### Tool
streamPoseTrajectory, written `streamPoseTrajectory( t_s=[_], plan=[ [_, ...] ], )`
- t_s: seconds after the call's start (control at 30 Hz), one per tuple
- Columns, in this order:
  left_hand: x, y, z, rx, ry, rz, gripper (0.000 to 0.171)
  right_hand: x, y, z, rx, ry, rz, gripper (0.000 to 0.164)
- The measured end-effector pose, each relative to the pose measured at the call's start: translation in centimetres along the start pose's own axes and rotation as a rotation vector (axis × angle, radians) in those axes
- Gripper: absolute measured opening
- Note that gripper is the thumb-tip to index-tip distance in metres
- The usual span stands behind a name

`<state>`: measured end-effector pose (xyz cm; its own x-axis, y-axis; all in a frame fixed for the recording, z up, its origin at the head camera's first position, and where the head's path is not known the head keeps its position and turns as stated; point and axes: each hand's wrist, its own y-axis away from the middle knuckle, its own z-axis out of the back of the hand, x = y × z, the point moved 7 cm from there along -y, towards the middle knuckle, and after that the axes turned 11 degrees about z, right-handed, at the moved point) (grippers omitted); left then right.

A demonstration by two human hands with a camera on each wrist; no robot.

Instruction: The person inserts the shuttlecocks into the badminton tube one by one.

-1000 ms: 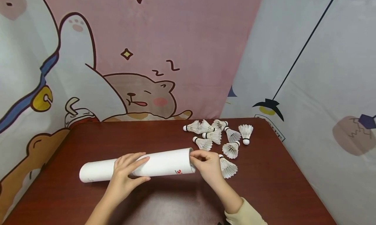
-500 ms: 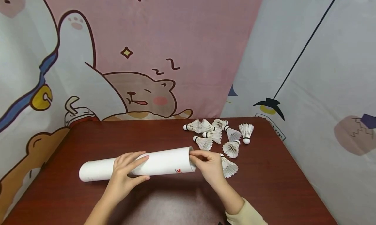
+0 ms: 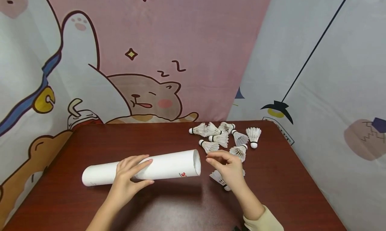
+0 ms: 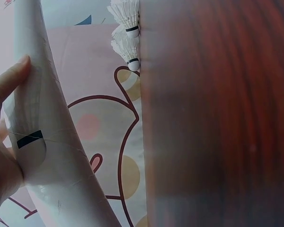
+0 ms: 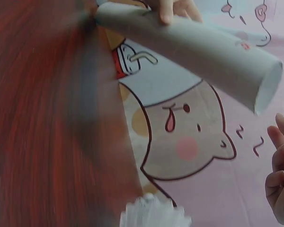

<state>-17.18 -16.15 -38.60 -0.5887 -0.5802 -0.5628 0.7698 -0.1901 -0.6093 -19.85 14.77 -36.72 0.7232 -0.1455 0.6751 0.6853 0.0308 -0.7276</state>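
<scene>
A long white shuttlecock tube lies across the front of me, its right end raised and uncapped. My left hand grips it around the middle, thumb below and fingers over the top. In the left wrist view the tube bears a printed shuttlecock with a black band. My right hand hovers just right of the tube's mouth, fingers loosely bent, with nothing visible between them. Beneath that hand lies a white feather shuttlecock, and another is mostly hidden behind it. The right wrist view shows the tube's open rim.
Several more shuttlecocks lie scattered at the back right of the dark red table; one stands slightly apart. Cartoon-printed cloth hangs behind the table and along its right side.
My right hand has drawn out of the tube's mouth and shifted right, uncovering a shuttlecock on the table. The left hand and tube have stayed nearly still.
</scene>
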Motion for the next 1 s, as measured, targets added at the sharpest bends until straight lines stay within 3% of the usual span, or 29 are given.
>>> streamPoseTrajectory(
  t_s=[0.3,0.5,1.0],
  plan=[
    [0.1,0.0,0.0,0.002,-0.003,-0.001,0.064,-1.5,0.3,3.5,0.017,0.045,-0.008,0.020],
    [0.0,0.0,0.0,-0.004,-0.004,-0.010,0.064,-0.5,0.2,5.2,0.031,0.110,0.031,0.021],
    [-0.1,0.0,0.3,-0.020,0.001,-0.016,0.058,-2.8,2.0,9.3,0.207,0.178,-0.010,0.024]
  ],
)
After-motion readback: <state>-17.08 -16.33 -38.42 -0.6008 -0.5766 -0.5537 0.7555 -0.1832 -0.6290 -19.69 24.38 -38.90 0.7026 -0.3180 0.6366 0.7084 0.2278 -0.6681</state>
